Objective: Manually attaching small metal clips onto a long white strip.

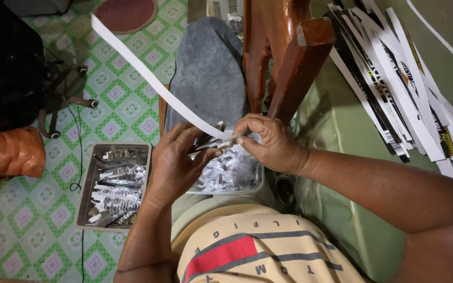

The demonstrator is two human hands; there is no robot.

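My left hand (pixel 176 160) grips a pair of scissors (pixel 212 142) whose blades meet a long white paper strip (pixel 142 71). The strip runs up and to the left from my hands. My right hand (pixel 269 141) pinches the near end of that strip right at the scissor tips. Both hands hover over a clear tray (pixel 237 187) on my lap, filled with small folded foil and paper pieces.
A grey metal tray (pixel 86 195) of folded pieces sits on the tiled floor at left. Many cut paper strips (pixel 405 89) lie on the green table at right. A wooden chair leg (pixel 294 63) and grey cushion (pixel 208 73) stand ahead. A black wheeled chair base (pixel 61 99) is at far left.
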